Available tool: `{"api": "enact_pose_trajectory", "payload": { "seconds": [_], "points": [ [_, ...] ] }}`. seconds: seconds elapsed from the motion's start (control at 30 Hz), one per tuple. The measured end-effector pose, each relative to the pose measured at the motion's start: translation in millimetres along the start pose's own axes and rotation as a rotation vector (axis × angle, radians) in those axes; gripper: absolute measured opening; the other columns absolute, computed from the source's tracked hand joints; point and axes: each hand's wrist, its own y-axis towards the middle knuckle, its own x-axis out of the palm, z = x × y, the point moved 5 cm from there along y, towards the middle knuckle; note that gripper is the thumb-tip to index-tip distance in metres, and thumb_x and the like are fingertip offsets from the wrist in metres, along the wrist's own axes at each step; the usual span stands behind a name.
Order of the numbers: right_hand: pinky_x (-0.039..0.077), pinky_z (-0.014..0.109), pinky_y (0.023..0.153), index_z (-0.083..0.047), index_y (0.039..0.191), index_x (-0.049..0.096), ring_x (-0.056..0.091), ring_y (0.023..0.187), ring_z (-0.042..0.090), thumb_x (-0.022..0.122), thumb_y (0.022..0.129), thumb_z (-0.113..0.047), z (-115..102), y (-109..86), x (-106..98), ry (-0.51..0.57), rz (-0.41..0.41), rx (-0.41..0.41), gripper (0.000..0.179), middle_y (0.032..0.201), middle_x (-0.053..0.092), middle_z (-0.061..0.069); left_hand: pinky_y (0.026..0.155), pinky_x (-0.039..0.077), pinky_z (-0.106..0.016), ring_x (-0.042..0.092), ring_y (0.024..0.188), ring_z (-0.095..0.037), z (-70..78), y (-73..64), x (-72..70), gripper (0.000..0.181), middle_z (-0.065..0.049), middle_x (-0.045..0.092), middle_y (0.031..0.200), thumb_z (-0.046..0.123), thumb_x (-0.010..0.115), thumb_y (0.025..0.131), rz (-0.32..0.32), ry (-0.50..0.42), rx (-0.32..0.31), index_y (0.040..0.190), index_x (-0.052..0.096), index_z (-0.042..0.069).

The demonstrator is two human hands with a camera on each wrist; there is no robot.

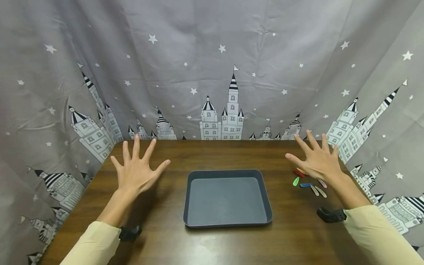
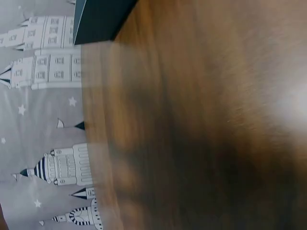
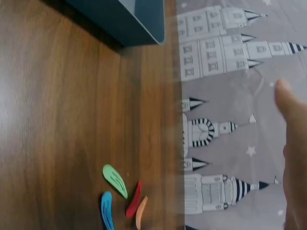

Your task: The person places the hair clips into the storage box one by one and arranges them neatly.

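My left hand [image 1: 135,173] hovers over the left side of the table with its fingers spread and nothing in it. On the other side, my right hand [image 1: 319,162] is likewise spread wide and holds nothing. Just below it in the head view lie several snap hair clips: a green clip [image 1: 296,181], a blue clip [image 1: 306,185], a red clip [image 3: 134,199], an orange clip [image 3: 141,213], a pink clip [image 1: 322,183] and beige clips [image 1: 320,191]. Between the hands sits a dark grey rectangular tray [image 1: 228,224] with nothing in it.
The brown wooden table [image 1: 228,250] ends at a grey curtain [image 1: 212,48] printed with castles and stars, which hangs behind it and along both sides. Black straps with devices circle both wrists, at the cuffs of pale yellow sleeves [image 1: 96,243].
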Motion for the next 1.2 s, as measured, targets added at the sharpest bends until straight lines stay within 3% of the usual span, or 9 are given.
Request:
{"api": "enact_pose_trajectory", "payload": {
  "seconds": [0.3,0.47,0.6,0.73,0.83,1.0,1.2],
  "points": [
    [0.014,0.09,0.098,-0.024,0.166,0.023,0.008,0.143,0.068,0.047,0.098,-0.07,31.6,-5.5,-3.7,0.053,-0.032,-0.015,0.085,0.168,0.013,0.024,0.103,0.001,-0.089,0.001,0.153,-0.049,12.8,-43.0,-10.8,0.092,-0.02,0.007,0.171,0.078,0.05,0.092,-0.02,-0.114,-0.016,0.167,0.022,0.032],
    [0.022,0.085,0.1,-0.011,0.165,0.023,0.019,0.139,0.068,0.054,0.102,-0.056,50.6,-14.0,0.1,0.169,-0.075,-0.061,0.084,0.16,0.022,0.035,0.106,0.018,-0.084,0.014,0.151,-0.051,28.9,-64.7,-12.5,0.099,-0.022,0.015,0.169,0.074,0.06,0.089,-0.051,-0.254,-0.044,0.167,0.018,0.029],
    [0.023,0.082,0.102,-0.002,0.164,0.019,0.023,0.139,0.066,0.052,0.104,-0.051,62.4,-18.7,4.5,0.256,-0.158,-0.069,0.084,0.157,0.024,0.04,0.11,0.024,-0.077,0.019,0.151,-0.049,43.9,-85.1,-9.2,0.108,-0.021,0.017,0.168,0.063,0.073,0.087,-0.147,-0.506,-0.119,0.168,0.014,0.023],
    [0.021,0.081,0.104,0.004,0.162,0.015,0.02,0.141,0.064,0.05,0.106,-0.047,73.3,-22.9,6.7,0.354,-0.208,-0.061,0.083,0.158,0.022,0.04,0.119,0.021,-0.065,0.018,0.152,-0.046,64.6,-113.6,4.9,0.109,-0.024,0.015,0.168,0.036,0.083,0.089,-0.333,-0.947,-0.273,0.167,0.009,0.014],
    [0.021,0.081,0.104,0.007,0.161,0.014,0.02,0.141,0.066,0.049,0.107,-0.045,81.3,-26.7,9.4,0.405,-0.232,-0.053,0.083,0.158,0.021,0.041,0.121,0.022,-0.056,0.019,0.152,-0.045,80.1,-134.3,17.7,0.106,-0.025,0.017,0.167,0.018,0.084,0.088,-0.422,-1.188,-0.384,0.165,0.011,0.008],
    [0.029,0.082,0.098,0.005,0.161,0.017,0.026,0.136,0.068,0.048,0.107,-0.044,93.7,-34.3,15.6,0.409,-0.261,-0.043,0.079,0.154,0.027,0.043,0.12,0.025,-0.056,0.022,0.151,-0.044,96.3,-154.4,37.5,0.097,-0.026,0.021,0.166,0.003,0.079,0.089,-0.417,-1.345,-0.462,0.162,0.017,-0.001],
    [0.038,0.08,0.091,0.004,0.16,0.023,0.037,0.13,0.067,0.048,0.107,-0.046,99.8,-37.6,23.9,0.385,-0.301,-0.045,0.076,0.148,0.035,0.045,0.12,0.02,-0.058,0.018,0.151,-0.048,101.7,-163.6,54.0,0.087,-0.034,0.019,0.163,-0.011,0.07,0.089,-0.39,-1.426,-0.454,0.159,0.018,-0.01]
  ]
}}
